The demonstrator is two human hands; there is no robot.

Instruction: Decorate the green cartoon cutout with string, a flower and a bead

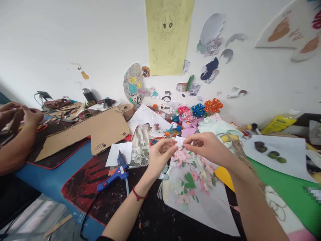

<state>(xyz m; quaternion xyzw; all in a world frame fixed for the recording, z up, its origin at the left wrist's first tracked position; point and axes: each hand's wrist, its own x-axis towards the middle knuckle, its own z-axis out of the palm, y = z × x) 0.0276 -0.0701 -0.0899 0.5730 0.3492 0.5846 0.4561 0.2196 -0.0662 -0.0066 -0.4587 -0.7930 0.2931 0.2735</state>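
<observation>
- Two edges of a small white paper piece (179,141) are pinched, our left hand (159,156) on one side, our right hand (208,144) on the other; the piece sits between them.
- Below our hands, we have pink and green scraps (190,180) on a white sheet (213,216).
- Left of our left hand lies a blue glue gun (121,170).

Single head-worn view, facing forward and tilted down across a table (52,179) to the wall (100,40) behind it. The wearer's hands lie close to the lens, near the centre: left hand (160,155) entering from 7 o'clock, right hand (207,147) from between 4 and 5. Yellow paper (168,36) marks 12 o'clock; the border crops a co-worker's arm (17,147) at 9.
</observation>
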